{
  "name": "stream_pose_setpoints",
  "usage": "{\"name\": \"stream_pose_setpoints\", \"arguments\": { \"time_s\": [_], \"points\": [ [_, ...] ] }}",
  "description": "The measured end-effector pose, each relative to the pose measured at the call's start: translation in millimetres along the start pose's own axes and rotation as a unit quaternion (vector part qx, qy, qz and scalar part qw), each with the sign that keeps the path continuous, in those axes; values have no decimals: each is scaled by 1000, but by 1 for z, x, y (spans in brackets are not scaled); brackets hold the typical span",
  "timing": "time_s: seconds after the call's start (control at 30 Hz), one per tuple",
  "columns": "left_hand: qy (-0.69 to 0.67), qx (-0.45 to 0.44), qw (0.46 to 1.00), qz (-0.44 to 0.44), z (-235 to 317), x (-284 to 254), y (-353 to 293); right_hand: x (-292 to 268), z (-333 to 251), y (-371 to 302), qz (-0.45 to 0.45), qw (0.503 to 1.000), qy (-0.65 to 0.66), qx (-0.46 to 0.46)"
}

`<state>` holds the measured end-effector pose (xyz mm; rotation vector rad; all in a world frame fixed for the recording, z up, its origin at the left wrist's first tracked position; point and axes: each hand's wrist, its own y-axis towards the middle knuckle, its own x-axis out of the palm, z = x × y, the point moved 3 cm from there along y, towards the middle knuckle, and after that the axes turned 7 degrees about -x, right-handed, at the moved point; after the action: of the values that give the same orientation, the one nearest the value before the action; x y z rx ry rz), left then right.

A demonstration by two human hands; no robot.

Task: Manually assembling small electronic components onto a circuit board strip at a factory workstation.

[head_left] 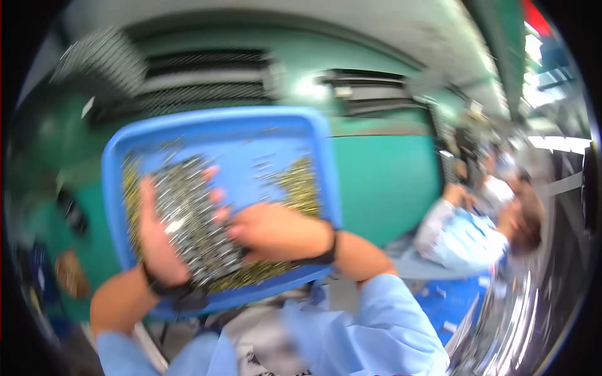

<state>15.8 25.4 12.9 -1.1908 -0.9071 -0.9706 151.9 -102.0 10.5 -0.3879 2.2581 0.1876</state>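
Note:
My left hand (162,247) grips a dark rectangular plate (191,216) studded with rows of shiny metal pieces. Its thumb side lies along the plate's left edge, and its fingertips show at the right edge. Beside the plate's right edge, my right hand (276,230) is closed with curled fingers; motion blur hides what is in them, if anything. Both hands are over a blue plastic tray (323,135). Small gold-coloured metal pieces (301,188) lie heaped along the tray's right side, with more at its left and front edges.
The tray rests on a green tabletop (382,182). Dark racks (207,78) stand behind it. A black object (72,210) and a brown item (72,274) lie at the left. On the right, a person in a light blue shirt (467,241) sits nearby.

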Motion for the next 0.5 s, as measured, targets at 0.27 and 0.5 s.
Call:
{"name": "stream_pose_setpoints", "arguments": {
  "time_s": [0.27,0.5],
  "points": [
    [125,30,990,55,-7,1,3,26,1,-10,73,989,-65,-108],
    [163,38,982,88,-10,15,3,47,4,-7,94,972,-136,-164]
  ]
}}
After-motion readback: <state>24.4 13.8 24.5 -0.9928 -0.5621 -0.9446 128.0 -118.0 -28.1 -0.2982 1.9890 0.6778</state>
